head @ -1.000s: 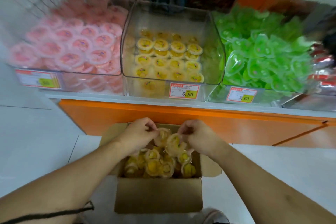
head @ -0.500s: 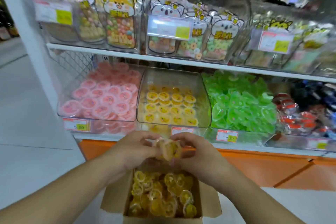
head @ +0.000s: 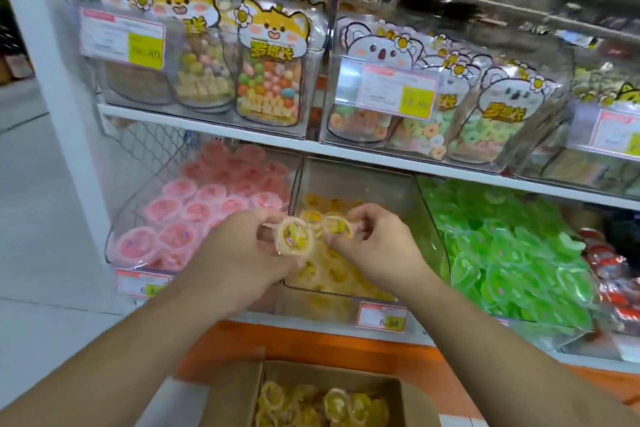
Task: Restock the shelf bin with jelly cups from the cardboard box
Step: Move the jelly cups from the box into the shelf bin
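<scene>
We see a lower shelf (head: 346, 321) carrying three clear bins: pink cups (head: 194, 215), yellow cups (head: 332, 274), green cups (head: 512, 253).

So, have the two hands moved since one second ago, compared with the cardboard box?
Yes. The left hand and right hand have risen from the cardboard box to the yellow bin, each holding a jelly cup.

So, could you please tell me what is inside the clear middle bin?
Yellow jelly cups lie inside the middle bin; its back is bare, and both hands cover part of the pile.
</scene>
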Available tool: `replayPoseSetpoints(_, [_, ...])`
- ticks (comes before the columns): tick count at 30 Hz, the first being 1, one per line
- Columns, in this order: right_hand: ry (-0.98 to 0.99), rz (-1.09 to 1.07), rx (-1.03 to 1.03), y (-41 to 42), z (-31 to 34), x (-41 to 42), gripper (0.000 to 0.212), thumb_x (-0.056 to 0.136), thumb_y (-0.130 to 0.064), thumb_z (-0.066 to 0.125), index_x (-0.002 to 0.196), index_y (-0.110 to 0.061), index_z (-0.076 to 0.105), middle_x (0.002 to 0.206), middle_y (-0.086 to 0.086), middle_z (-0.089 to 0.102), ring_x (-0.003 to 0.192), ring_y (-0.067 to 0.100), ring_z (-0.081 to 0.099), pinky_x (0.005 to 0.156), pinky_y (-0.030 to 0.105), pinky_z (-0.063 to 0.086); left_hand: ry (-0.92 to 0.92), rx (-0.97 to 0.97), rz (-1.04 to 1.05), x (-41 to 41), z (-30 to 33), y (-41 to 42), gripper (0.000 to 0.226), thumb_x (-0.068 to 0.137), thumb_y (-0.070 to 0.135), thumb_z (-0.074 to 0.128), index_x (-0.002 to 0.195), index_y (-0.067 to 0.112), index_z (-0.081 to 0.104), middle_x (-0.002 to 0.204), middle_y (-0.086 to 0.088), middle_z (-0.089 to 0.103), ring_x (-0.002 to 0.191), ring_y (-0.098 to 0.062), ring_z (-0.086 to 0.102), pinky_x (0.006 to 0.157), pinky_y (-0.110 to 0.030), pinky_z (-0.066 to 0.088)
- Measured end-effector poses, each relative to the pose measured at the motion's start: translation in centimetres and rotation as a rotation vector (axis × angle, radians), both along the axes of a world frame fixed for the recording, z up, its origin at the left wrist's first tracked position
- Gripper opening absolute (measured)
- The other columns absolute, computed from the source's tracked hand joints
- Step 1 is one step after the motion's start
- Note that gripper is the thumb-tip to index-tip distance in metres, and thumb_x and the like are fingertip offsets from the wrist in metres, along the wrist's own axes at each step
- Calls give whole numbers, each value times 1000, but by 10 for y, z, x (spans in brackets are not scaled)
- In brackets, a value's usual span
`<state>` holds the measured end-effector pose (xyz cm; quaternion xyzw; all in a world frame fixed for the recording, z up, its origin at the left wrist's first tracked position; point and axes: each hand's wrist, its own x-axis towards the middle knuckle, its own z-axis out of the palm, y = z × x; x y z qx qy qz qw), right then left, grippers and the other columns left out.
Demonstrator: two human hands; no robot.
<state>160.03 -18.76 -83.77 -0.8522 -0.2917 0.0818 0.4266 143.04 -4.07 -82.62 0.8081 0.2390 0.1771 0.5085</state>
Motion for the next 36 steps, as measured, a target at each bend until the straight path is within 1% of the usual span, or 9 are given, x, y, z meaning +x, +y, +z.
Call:
replayPoseSetpoints(6, [10,10,-209,47,-56,29,46,76,-39,88,97,-16,54,74,-3,59,58,15,55,51,33,48,-12,-101,80,8,-11,23,41,66,30,98,99,37,75,90,13,78,84,-8,75,67,-44,65])
replayPoseSetpoints(9, [0,15,-212,59,-66,35,41,76,-41,87,92,-15,59,70,-4,59,55,14,56,45,27,44,-12,-124,86,10,-10,23,37,70,26,96,99,34,74,87,13,78,78,-6,75,61,-37,64])
replayPoseSetpoints(14, [-86,66,-225,62,-71,37,35,74,-44,85,89,-22,62,72,-7,60,60,12,54,54,31,48,-4,-116,87,10,-5,16,35,71,28,95,98,35,73,85,17,77,76,0,74,54,-25,59])
replayPoseSetpoints(19, [-112,97,-206,57,-70,37,33,78,-48,86,90,-28,63,85,-5,65,76,15,60,67,37,55,-6,-107,78,7,0,13,34,71,31,94,98,34,73,85,19,77,79,1,73,57,-23,59])
replayPoseSetpoints(24, [-113,160,-275,45,-53,31,34,86,-49,81,116,-38,71,121,-10,67,106,14,65,85,29,54,4,-114,83,7,6,13,35,74,35,92,105,33,75,90,14,79,84,-3,74,80,-41,64])
replayPoseSetpoints(28, [-99,145,-144,14,-24,23,45,86,-17,78,125,-37,67,119,-16,64,87,8,68,80,35,61,-37,-133,60,10,10,4,31,76,34,90,102,33,76,88,14,79,81,-2,74,70,-23,62])
replayPoseSetpoints(31, [-36,268,114,-13,-5,8,61,79,2,78,126,-34,63,126,-8,60,101,10,66,78,29,58,-52,-196,18,17,12,-7,30,77,23,90,103,30,76,89,9,80,83,-7,76,75,-29,63])
replayPoseSetpoints(33, [-85,381,154,-24,3,-2,69,75,3,83,131,-32,61,131,-7,56,107,14,64,78,28,58,-64,-243,-25,23,13,-14,32,78,15,89,105,27,77,91,6,80,89,-8,76,72,-24,63])
replayPoseSetpoints(36, [-148,386,147,-25,7,-3,64,73,-10,92,127,-28,64,125,-9,60,105,14,64,79,30,58,-74,-262,-63,32,12,-25,33,79,7,87,105,24,78,92,3,81,91,-10,76,73,-22,62])
